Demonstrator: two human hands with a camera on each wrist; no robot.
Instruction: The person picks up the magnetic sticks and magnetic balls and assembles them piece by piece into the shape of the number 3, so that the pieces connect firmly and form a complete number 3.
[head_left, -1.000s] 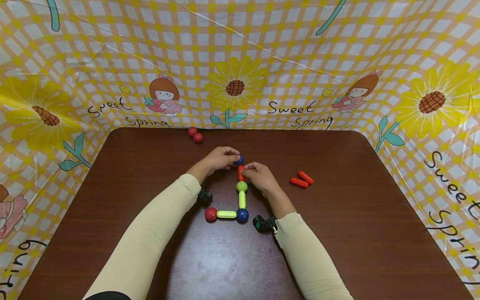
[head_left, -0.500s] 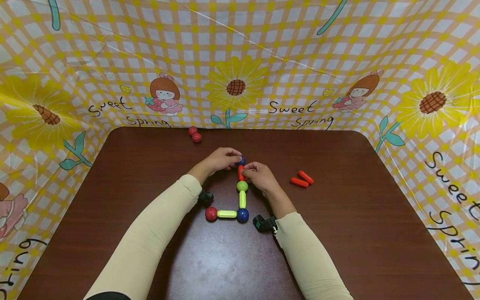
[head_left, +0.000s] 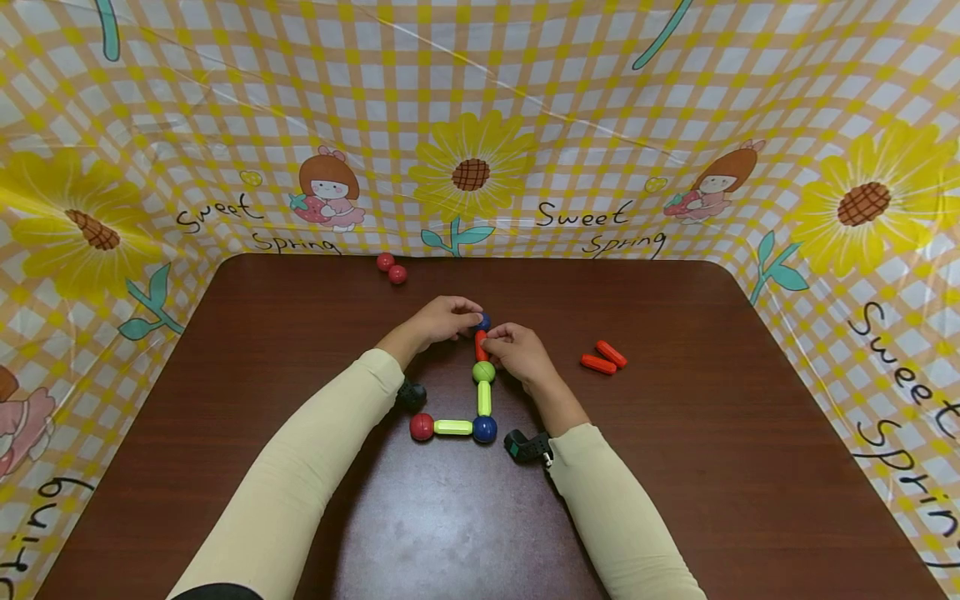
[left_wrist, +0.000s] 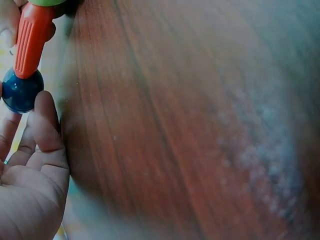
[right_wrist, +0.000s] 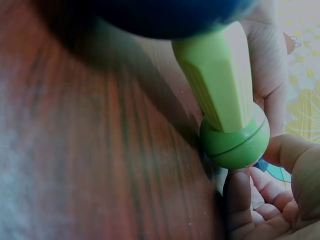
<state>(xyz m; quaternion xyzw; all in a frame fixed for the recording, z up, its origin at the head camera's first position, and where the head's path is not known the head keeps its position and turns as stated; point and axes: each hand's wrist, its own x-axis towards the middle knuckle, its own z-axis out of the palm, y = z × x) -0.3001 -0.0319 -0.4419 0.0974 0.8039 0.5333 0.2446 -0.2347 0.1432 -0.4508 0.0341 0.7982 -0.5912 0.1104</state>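
Observation:
A line of magnetic sticks and balls runs away from me in the head view. My left hand (head_left: 441, 318) pinches the blue ball (left_wrist: 22, 92) at its far end, with thumb and fingers on the ball's sides. The red stick (head_left: 482, 346) joins this ball to a green ball (right_wrist: 234, 145). Thumb and fingertips of my right hand (head_left: 521, 354) pinch the red stick. From the green ball a yellow-green stick (head_left: 484, 398) leads to a nearer blue ball (head_left: 484, 429). There the line turns left through another yellow-green stick (head_left: 453, 427) to a red ball (head_left: 422, 427).
Two loose red sticks (head_left: 598, 364) lie to the right on the brown table (head_left: 712, 467). Two small red balls (head_left: 397, 274) sit together at its back edge. A black wrist device (head_left: 410, 394) shows under the left forearm, another device (head_left: 527, 447) by the right sleeve. Patterned cloth (head_left: 465, 75) surrounds the table.
My left hand and the far blue ball have shifted slightly right and toward me. One small red ball at the back has rocked a little. My right hand stays nearly still on the red stick.

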